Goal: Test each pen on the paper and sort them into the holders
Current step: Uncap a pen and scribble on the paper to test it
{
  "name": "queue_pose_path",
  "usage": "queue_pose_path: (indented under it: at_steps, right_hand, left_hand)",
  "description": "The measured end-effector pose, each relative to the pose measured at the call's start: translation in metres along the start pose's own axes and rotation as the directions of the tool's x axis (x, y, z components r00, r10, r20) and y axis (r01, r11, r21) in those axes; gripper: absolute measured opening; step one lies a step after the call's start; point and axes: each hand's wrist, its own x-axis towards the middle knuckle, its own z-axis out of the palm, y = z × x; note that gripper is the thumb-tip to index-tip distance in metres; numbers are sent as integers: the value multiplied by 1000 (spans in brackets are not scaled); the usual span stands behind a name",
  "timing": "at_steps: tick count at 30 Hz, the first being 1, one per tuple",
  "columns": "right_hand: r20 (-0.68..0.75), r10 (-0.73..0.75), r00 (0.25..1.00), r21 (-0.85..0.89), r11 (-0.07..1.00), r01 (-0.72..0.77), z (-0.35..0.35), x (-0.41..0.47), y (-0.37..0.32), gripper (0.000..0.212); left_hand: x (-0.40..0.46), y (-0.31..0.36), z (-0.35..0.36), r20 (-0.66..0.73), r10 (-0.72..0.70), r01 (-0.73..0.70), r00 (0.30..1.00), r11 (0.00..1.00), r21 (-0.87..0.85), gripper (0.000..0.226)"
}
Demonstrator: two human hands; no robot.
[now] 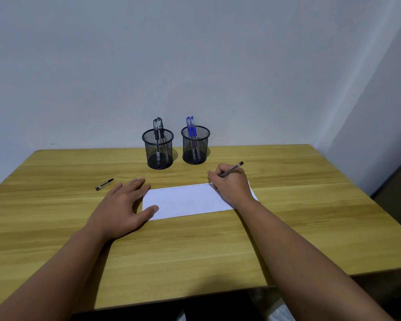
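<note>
Right of centre, the right hand (232,184) grips a grey pen (231,169), its tip hidden at the far right corner of a white paper (188,201). The left hand (123,206) lies flat, fingers straight, thumb on the paper's left edge. A pen cap (104,184) lies left of it. Above centre on the wooden worktop (195,251) stand two mesh holders — the left holder (158,149) with black pens (159,127), the right holder (195,144) with blue pens (190,126).

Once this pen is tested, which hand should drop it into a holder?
Right, probably. The right hand already grips the pen, close to the holders. The left hand lies flat, steadying the paper.
</note>
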Motion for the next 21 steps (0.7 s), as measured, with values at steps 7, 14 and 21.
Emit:
queue_pose_path:
  at_steps: [7,14,21]
  right_hand:
    - [-47,-11,999,-73,997,8,-1,-2,-3,34]
    - [-78,5,997,-85,996,-11,-1,-3,-5,37]
    - [-153,64,986,90,995,-50,-3,-2,-9,37]
  left_hand:
    - [0,-1,1,-7,0,0,1000,1000,-4,86]
    - [-1,0,0,2,-7,7,1000,1000,-2,88]
    - [-1,1,0,3,-8,8,1000,1000,-1,88]
